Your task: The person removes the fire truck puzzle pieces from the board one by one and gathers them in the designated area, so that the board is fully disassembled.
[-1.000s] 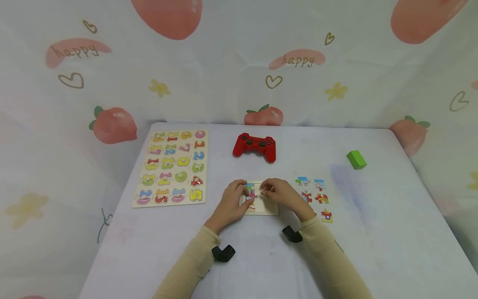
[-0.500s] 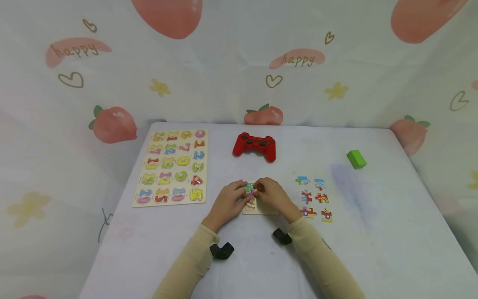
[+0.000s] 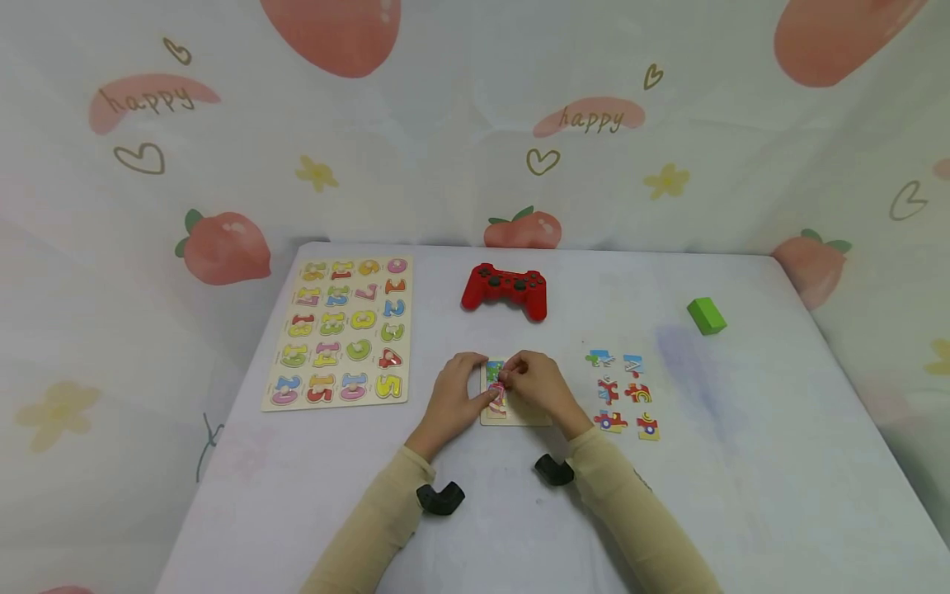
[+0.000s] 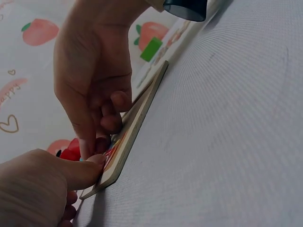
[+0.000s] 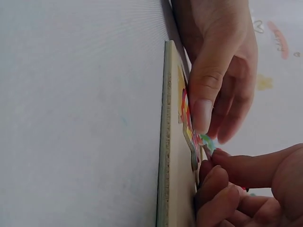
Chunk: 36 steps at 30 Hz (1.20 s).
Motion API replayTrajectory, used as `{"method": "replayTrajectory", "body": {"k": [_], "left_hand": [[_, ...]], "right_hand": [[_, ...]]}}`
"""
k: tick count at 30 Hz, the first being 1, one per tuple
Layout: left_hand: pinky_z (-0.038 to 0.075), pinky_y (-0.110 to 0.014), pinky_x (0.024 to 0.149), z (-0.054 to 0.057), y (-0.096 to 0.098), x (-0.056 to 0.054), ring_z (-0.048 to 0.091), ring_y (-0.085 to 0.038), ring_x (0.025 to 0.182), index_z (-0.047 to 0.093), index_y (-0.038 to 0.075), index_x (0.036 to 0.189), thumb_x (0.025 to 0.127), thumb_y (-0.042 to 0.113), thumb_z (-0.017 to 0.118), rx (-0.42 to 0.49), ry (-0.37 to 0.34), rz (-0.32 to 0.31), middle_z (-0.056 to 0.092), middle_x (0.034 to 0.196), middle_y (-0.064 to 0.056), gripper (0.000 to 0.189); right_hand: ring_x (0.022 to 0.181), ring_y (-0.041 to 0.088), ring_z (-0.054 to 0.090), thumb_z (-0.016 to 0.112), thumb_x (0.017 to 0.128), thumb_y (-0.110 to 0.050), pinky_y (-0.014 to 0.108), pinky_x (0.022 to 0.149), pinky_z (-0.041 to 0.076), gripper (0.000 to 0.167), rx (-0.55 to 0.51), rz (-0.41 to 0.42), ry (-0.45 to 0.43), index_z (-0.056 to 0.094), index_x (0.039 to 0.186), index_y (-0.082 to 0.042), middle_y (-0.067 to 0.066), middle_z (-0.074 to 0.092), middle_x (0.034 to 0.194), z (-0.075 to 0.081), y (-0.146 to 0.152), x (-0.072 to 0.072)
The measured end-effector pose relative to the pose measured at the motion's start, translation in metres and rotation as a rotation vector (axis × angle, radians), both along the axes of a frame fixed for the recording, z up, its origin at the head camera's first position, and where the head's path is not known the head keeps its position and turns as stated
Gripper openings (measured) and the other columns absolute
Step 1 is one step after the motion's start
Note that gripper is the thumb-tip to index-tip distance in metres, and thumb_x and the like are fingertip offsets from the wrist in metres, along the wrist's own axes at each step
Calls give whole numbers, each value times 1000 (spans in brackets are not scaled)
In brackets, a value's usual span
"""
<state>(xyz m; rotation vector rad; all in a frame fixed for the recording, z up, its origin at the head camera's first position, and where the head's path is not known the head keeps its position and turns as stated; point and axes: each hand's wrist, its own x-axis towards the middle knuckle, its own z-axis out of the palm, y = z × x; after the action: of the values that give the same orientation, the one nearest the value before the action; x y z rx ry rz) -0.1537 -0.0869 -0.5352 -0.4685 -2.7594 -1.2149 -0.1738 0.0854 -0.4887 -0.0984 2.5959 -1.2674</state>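
A small wooden puzzle board (image 3: 529,418) lies on the table between the hands, colourful picture pieces (image 3: 496,402) filling its left side. My left hand (image 3: 450,403) holds the board at its left edge. Its thumb (image 5: 204,111) presses on the pieces, and its other fingers lie along the far side. With thumb and fingertips, my right hand (image 3: 540,386) pinches a small puzzle piece (image 5: 207,141), partly green, against the board's upper left part. Most of that piece is hidden by the fingers. The right hand also covers the board's upper right.
Several loose puzzle pieces (image 3: 610,421) lie right of the board. A number puzzle board (image 3: 379,337) stands flat at the left. Behind the hands is a red game controller (image 3: 506,290), and a green block (image 3: 707,316) sits at the far right.
My right hand has moved left across the board, bringing the piece to the upper left pieces, and lingers there. My left hand has stayed at the board's edge, with small finger shifts.
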Motion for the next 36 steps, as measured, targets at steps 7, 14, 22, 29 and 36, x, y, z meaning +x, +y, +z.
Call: {"method": "replayTrajectory", "body": {"k": [7, 14, 22, 29, 36], "left_hand": [[38, -45, 103, 0, 1, 0, 48, -24, 123, 54, 11, 127, 82, 27, 76, -11, -14, 12, 55, 127, -6, 53], [38, -45, 103, -1, 1, 1, 47, -24, 125, 54, 12, 128, 83, 30, 74, -28, -3, 3, 54, 129, -6, 52], [39, -48, 100, -2, -2, 3, 48, -25, 123, 65, 14, 112, 87, 28, 70, -82, 78, -46, 53, 128, -7, 29], [39, -47, 101, -2, -4, 3, 48, -24, 124, 69, 15, 105, 89, 24, 68, -112, 152, -98, 54, 128, -6, 19], [36, -48, 103, 1, -8, 4, 43, -22, 129, 67, 16, 110, 89, 18, 65, -149, 107, -131, 51, 132, -3, 21]], "right_hand": [[57, 12, 52, 68, 86, -17, 24, 51, 42, 12, -57, -37, -79, 67, 87, -5, 3, 63, 72, 5, 1, 1], [66, 14, 54, 64, 89, -19, 24, 57, 43, 14, 0, -92, -100, 69, 89, -5, 6, 65, 81, 11, 18, -3], [73, 17, 54, 61, 90, -19, 25, 60, 42, 19, 74, -177, -93, 68, 95, -2, 10, 65, 90, 21, 58, -12], [74, 20, 55, 61, 90, -20, 27, 60, 42, 21, 156, -196, -88, 68, 96, -1, 12, 65, 91, 24, 84, -17], [78, 22, 54, 60, 91, -18, 28, 60, 41, 21, 224, -194, -76, 69, 93, 0, 16, 66, 95, 20, 92, -19]]}}
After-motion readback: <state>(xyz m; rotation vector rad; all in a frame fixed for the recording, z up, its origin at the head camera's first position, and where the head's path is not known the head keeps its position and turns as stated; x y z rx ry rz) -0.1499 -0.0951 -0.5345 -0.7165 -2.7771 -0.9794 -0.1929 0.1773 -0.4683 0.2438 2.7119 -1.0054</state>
